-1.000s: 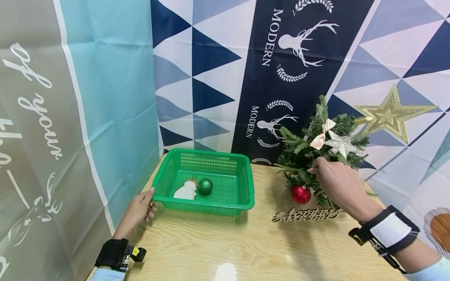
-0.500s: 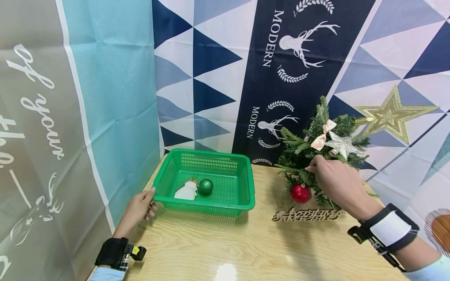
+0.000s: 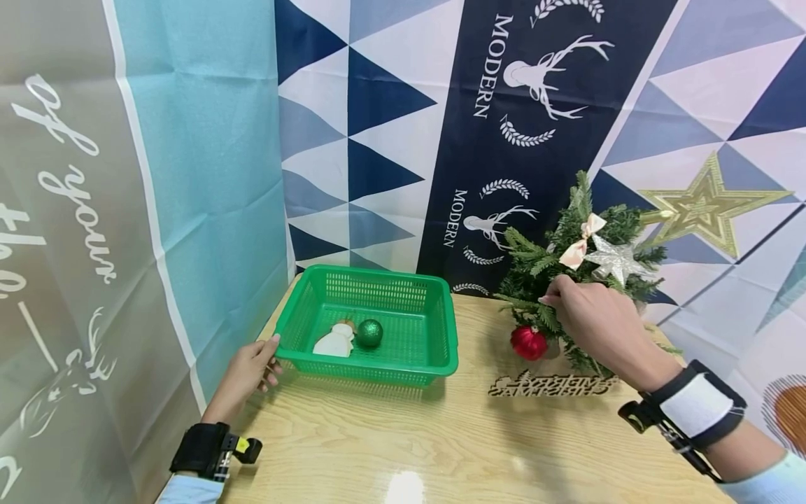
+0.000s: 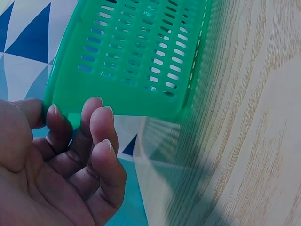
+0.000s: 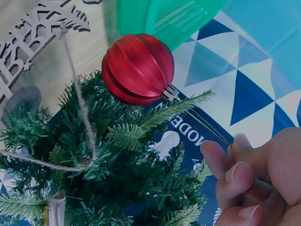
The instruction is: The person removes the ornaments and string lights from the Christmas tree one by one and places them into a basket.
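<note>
My right hand (image 3: 595,325) is at the front of a small Christmas tree (image 3: 535,260). Thumb and forefinger pinch the thin gold string (image 5: 207,123) of a red ribbed bauble (image 5: 138,69), which hangs by the lower left branches. A branch tip lies close beside the string in the right wrist view. At the left, my left hand (image 3: 247,369) grips the near-left corner of a green plastic basket (image 3: 384,372), its thumb and forefinger on the rim and the other fingers loosely curled below. Inside the basket lie a green glitter ball (image 3: 369,333) and a white snowman-shaped ornament (image 3: 334,343).
The tree bears a pale pink bow (image 3: 581,245), a silver star (image 3: 616,259) and a large gold star (image 3: 705,204). A wooden cut-out letter sign (image 3: 554,386) hangs at its base; its twine (image 5: 80,94) runs among the branches. Patterned cloth (image 3: 208,140) walls the table's back and left.
The right hand has shifted slightly left, and the red bauble has swung left and a little up with it. The left hand keeps its hold on the basket.
</note>
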Motion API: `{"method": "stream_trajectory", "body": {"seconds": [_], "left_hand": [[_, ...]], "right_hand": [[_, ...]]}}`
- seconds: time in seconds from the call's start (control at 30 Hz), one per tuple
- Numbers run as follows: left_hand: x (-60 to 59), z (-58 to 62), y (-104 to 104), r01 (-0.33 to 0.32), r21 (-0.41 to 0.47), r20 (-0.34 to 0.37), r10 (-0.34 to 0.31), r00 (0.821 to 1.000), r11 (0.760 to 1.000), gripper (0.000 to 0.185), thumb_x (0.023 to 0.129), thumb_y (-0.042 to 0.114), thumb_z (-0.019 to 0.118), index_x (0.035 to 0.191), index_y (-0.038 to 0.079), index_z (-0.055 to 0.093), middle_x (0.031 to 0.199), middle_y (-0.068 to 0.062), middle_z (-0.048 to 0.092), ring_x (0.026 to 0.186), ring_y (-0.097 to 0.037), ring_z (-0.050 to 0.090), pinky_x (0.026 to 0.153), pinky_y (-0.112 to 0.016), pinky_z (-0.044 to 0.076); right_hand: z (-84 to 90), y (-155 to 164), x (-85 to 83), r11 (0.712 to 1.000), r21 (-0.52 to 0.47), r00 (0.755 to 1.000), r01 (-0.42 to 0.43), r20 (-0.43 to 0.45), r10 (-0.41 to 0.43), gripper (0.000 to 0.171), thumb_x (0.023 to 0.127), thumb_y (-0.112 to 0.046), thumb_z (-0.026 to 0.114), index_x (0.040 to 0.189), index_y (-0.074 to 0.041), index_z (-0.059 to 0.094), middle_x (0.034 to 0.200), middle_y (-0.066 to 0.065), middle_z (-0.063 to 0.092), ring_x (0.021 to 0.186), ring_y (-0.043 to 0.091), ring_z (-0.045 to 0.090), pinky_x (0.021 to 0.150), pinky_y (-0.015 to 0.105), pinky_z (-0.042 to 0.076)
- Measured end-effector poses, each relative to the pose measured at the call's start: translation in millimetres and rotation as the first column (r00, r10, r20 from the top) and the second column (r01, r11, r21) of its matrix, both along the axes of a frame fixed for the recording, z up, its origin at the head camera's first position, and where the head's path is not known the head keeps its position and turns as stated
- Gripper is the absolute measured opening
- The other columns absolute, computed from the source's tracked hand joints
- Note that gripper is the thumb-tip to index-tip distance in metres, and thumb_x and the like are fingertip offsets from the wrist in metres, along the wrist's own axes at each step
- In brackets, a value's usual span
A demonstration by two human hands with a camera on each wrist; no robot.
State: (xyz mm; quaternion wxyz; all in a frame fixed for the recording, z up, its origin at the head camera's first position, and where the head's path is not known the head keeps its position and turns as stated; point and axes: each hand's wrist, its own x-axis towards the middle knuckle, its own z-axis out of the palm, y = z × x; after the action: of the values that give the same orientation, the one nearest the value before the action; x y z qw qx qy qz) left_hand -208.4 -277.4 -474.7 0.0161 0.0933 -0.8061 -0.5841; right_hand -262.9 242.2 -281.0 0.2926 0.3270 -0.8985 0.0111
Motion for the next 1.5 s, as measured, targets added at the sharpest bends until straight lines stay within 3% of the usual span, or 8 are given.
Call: {"method": "stream_trajectory", "body": {"seconds": [0.37,0.8,1.5], "left_hand": [[-0.6,0.5,-1,-0.009,0.005,0.008,0.009,1.000,1.000,0.059,0.110,0.054,0.042,0.119,-0.002,0.059,0.090,-0.012,0.064,0.071,-0.024,0.063,0.059,-0.033,0.052],[-1.9,-2.0,-1,-0.005,0.006,-0.006,0.005,1.000,1.000,0.057,0.110,0.054,0.042,0.113,0.000,0.060,0.092,-0.014,0.065,0.073,-0.025,0.063,0.061,-0.034,0.053],[-4.2,-4.0,-1,-0.023,0.001,-0.009,0.023,1.000,1.000,0.060,0.109,0.054,0.042,0.107,-0.004,0.059,0.089,-0.012,0.065,0.070,-0.024,0.063,0.058,-0.033,0.052]], "right_hand": [[2.2,-11,-0.7,1.000,-0.004,0.999,-0.026,0.022,0.027,0.011,0.096,-0.010,0.073,0.096,-0.009,0.062,0.065,-0.007,0.059,0.045,0.005,0.041,0.037,0.028,0.033],[1.6,-25,-3.3,1.000,-0.005,0.998,-0.006,0.055,0.006,0.009,0.100,-0.014,0.071,0.096,-0.011,0.063,0.060,-0.012,0.051,0.044,0.005,0.038,0.038,0.029,0.033],[-2.1,-42,-7.0,1.000,-0.011,0.994,0.008,0.111,-0.006,0.007,0.100,-0.016,0.071,0.098,-0.011,0.065,0.060,-0.010,0.052,0.046,0.008,0.044,0.040,0.031,0.036]]}}
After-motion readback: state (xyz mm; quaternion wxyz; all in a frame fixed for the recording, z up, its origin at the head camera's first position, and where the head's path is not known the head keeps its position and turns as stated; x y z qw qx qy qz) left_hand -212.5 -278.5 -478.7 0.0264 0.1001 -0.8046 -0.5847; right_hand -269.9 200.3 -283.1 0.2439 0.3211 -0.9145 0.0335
